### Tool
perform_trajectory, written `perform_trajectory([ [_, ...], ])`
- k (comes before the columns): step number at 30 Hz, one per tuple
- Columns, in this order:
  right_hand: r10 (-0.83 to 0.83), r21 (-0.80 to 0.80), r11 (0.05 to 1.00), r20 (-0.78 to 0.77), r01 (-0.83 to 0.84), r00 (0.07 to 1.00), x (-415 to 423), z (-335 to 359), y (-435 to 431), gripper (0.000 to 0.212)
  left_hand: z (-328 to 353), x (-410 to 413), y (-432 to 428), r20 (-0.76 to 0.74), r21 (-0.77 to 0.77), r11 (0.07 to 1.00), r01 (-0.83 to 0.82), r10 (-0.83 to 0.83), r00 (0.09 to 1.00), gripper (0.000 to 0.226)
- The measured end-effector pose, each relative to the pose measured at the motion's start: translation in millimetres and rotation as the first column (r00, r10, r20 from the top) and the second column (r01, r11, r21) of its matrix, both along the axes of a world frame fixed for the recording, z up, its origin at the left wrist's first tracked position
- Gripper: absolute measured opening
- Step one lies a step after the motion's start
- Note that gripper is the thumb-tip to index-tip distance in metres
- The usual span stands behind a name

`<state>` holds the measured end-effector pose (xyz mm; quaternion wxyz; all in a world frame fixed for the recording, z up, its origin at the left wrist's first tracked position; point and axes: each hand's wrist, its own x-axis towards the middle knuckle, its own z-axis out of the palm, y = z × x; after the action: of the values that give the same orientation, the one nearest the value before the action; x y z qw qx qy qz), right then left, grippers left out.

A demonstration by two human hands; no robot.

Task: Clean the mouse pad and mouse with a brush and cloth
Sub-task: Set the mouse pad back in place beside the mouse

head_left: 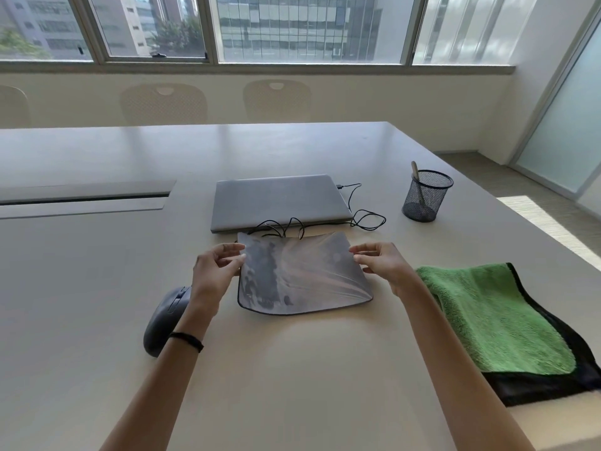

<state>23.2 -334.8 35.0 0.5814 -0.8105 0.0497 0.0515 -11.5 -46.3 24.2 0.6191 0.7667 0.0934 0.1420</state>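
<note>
A grey printed mouse pad (302, 275) with a dark stitched edge is held in front of me, tilted, its near edge just above the table. My left hand (216, 271) pinches its left edge and my right hand (385, 265) pinches its right edge. A dark grey mouse (162, 320) lies on the table to the left, partly behind my left wrist. A green cloth (494, 320) with a black underside lies flat at the right. A pale brush handle (416, 177) sticks out of a black mesh cup (426, 196) at the back right.
A shut grey laptop (279, 200) lies behind the pad, with a black cable (364, 218) looping beside it. A cable hatch (84, 198) is set into the white table (309, 369) at the left. Chairs (164, 104) stand along the far side under windows.
</note>
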Motion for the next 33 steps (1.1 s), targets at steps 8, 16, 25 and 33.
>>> perform_trajectory([
  [8, 0.025, -0.043, 0.999, 0.04, -0.023, 0.999, 0.3, -2.0, 0.4, 0.027, 8.2, -8.2, -4.2, 0.045, 0.329, 0.94, -0.088, 0.077, 0.996, 0.01],
  [16, 0.13, -0.059, 0.99, 0.043, -0.128, 0.991, -12.8, 11.5, -18.7, 0.025, 21.3, -25.6, -5.9, 0.016, 0.325, 0.946, -0.015, 0.01, 1.0, 0.012],
  [25, 0.329, -0.037, 0.943, -0.048, -0.33, 0.943, -37.6, 18.7, -38.0, 0.023, 31.8, -59.8, 0.0, -0.077, 0.21, 0.964, 0.163, -0.15, 0.986, 0.02],
  [33, 0.487, -0.058, 0.865, -0.146, -0.499, 0.861, -49.8, 23.1, -44.6, 0.019, 32.3, -84.2, 8.6, -0.163, 0.172, 0.956, 0.236, -0.209, 0.964, 0.017],
])
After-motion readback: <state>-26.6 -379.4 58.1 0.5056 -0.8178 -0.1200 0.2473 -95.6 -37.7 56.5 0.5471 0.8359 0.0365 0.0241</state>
